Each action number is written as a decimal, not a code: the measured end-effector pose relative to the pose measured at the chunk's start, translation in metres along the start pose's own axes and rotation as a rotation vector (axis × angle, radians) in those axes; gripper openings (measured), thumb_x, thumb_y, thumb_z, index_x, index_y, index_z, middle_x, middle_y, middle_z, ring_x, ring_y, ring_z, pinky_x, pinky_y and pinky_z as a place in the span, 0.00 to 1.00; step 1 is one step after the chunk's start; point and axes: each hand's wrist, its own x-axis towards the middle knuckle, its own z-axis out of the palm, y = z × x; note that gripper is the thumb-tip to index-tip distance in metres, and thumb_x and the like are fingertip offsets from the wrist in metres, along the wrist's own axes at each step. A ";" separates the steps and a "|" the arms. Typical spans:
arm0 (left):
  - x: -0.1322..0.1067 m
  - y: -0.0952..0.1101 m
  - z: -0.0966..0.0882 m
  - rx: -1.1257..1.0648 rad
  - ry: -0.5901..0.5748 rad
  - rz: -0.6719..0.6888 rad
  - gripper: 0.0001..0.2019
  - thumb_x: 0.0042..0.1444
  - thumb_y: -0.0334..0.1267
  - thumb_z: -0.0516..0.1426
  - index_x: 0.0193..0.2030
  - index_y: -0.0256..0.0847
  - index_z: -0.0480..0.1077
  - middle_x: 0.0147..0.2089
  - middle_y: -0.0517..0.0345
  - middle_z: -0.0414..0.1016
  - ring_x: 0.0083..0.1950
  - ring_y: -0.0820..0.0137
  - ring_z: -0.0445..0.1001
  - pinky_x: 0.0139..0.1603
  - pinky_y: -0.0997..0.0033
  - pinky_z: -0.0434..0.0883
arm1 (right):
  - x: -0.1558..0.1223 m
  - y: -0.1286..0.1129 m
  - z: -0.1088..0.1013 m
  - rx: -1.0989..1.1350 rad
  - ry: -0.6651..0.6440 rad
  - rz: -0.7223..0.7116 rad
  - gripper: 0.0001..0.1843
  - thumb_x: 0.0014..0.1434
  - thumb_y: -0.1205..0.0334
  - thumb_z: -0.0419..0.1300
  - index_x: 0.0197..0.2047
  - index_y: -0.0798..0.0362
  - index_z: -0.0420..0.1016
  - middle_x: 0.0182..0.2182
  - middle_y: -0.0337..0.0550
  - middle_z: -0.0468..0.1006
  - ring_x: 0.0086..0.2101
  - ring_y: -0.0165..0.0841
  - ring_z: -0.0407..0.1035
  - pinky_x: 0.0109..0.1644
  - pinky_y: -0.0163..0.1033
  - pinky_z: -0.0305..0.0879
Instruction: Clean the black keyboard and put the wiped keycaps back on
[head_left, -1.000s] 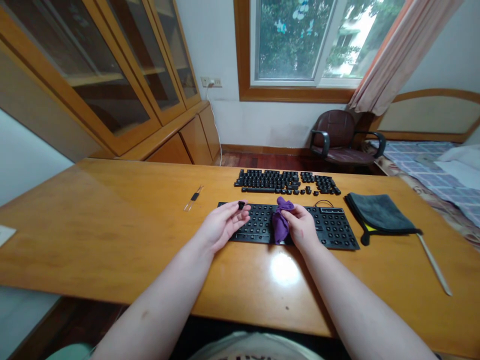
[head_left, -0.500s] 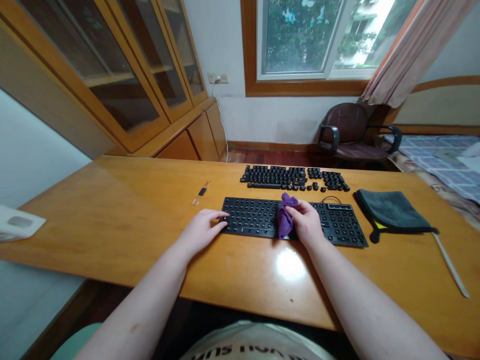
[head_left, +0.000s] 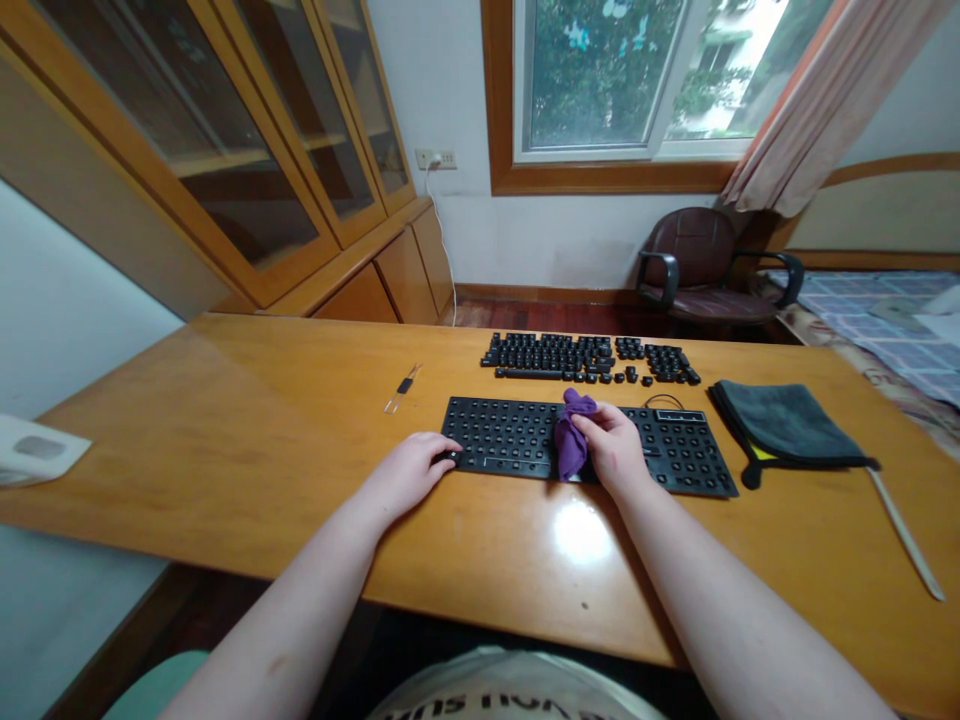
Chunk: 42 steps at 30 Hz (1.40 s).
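A black keyboard base [head_left: 510, 437] with its keycaps off lies flat on the wooden desk in front of me. My left hand [head_left: 412, 468] grips its lower left corner, with the thumb and fingers closed around the edge. In my right hand [head_left: 619, 447] is a bunched purple cloth [head_left: 573, 440], pinched between thumb and fingers. The cloth rests on the keyboard right of its middle and hides some of the key sockets there. Behind the base, the loose black keycaps [head_left: 551, 354] are laid out in keyboard order.
A wire keycap puller [head_left: 406, 385] lies behind my left hand. To the right are a folded dark grey towel [head_left: 787, 420] and a thin pale stick [head_left: 907, 540]. A white object [head_left: 41, 447] sits at the desk's left end. Beyond the desk stands an armchair [head_left: 694, 260].
My left hand has slid slightly down and its fingers have closed over the keyboard's corner. My right hand and the purple cloth look almost unmoved.
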 end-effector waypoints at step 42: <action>0.003 -0.003 0.003 0.037 -0.008 -0.028 0.10 0.53 0.43 0.55 0.38 0.43 0.73 0.50 0.53 0.69 0.51 0.64 0.70 0.54 0.63 0.67 | 0.001 -0.003 0.001 0.000 -0.022 0.017 0.13 0.43 0.53 0.67 0.30 0.52 0.74 0.28 0.39 0.78 0.29 0.33 0.70 0.37 0.39 0.65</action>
